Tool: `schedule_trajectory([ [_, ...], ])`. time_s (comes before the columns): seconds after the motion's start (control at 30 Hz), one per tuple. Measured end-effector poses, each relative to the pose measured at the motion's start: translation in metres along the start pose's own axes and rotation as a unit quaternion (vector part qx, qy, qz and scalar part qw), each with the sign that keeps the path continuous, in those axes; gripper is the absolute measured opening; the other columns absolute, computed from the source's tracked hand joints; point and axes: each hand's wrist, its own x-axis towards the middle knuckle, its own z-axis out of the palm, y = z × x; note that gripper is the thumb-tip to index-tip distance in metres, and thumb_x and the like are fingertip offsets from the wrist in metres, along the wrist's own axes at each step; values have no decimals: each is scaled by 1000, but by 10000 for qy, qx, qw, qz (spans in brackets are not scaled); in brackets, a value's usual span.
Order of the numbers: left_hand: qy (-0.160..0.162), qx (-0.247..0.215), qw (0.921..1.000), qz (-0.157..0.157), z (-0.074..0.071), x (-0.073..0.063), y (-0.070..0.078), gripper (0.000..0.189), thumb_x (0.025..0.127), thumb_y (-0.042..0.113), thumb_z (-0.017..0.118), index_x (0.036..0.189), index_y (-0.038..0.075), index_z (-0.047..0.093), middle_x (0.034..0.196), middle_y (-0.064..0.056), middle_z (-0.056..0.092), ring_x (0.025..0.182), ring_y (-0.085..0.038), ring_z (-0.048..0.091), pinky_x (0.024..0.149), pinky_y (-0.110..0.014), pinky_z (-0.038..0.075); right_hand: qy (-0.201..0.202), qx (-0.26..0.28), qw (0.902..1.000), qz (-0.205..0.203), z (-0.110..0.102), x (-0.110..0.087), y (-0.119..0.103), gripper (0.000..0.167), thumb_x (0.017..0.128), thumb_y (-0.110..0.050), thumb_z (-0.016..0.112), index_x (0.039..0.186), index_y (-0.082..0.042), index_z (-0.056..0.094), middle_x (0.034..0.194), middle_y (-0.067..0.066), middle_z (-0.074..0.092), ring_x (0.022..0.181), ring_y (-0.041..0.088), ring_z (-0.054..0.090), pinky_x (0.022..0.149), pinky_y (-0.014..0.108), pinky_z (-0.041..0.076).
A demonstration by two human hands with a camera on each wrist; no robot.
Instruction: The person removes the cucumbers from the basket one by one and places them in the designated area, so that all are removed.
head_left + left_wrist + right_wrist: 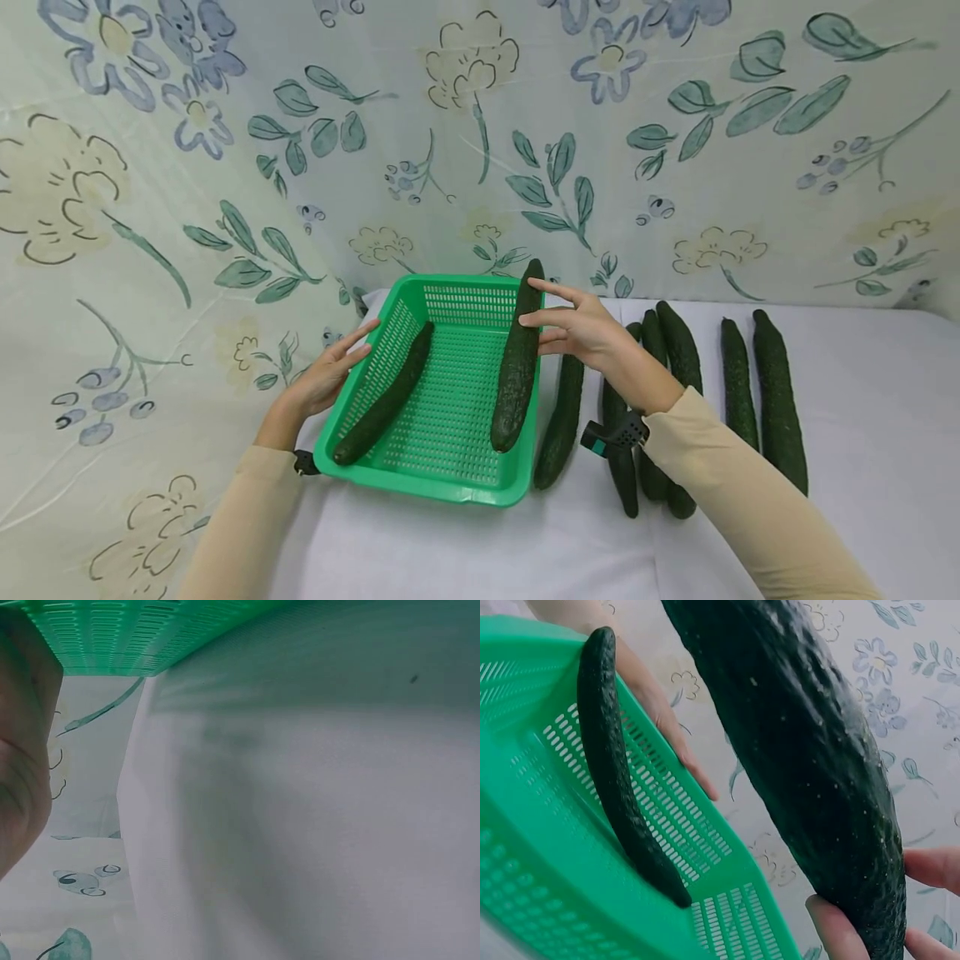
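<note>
My right hand (pixel 588 333) pinches a long dark green cucumber (pixel 517 367) near its far end, between thumb and fingers. That cucumber is held over the right side of a green plastic basket (pixel 427 493). In the right wrist view, it (pixel 802 750) looks large and bumpy, with fingertips at its lower end. Another cucumber (pixel 386 400) lies inside the basket along the left wall. My left hand (pixel 326 379) rests against the outside of the basket's left wall, its extended fingers at the rim. The left wrist view shows the basket's slotted wall (pixel 112 637) raised over the white cloth.
Several more cucumbers lie on the white-covered table (pixel 870 400) right of the basket. One (pixel 561 425) is close beside its right wall; two, including the rightmost cucumber (pixel 780 400), lie farther off. A floral curtain (pixel 450 125) hangs behind and at left.
</note>
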Motion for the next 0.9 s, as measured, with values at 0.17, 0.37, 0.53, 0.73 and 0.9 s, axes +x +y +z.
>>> schedule_trajectory([
  [0.17,59,45,10000,19,-1,-1,-1,54,111,25,37,161,31,20,153,-22,34,104,-21,67,77,-35,59,142,-128,9998,-33,-17,-5,0,73,93,-3,68,157,-21,36,165,10,1,110,36,60,75,33,58],
  [0.37,17,28,10000,23,-1,-1,-1,53,111,24,36,161,31,19,149,-25,40,92,-18,70,72,-33,59,364,-154,9992,21,-34,-11,1,75,93,-4,70,157,-21,35,166,7,-7,134,50,37,77,31,58],
  [0.53,29,71,10000,23,-1,-1,0,53,111,24,36,161,32,20,149,-25,40,86,-18,71,69,-32,59,437,-239,9988,-7,-48,-16,2,76,93,-5,69,158,-21,33,166,6,-7,132,51,40,78,32,57],
  [0.73,26,13,10000,1,0,-1,2,53,111,24,36,161,32,20,153,-23,35,99,-20,69,75,-34,59,408,-393,9984,-80,-64,-21,5,76,94,-5,68,159,-19,30,165,12,1,105,32,61,76,31,57],
  [0.9,29,-54,10000,-30,1,-1,2,53,111,24,36,161,32,20,154,-23,33,104,-22,67,77,-36,59,327,-392,9987,-48,-78,-26,10,77,94,-7,69,159,-20,29,165,14,5,79,17,58,73,29,54],
])
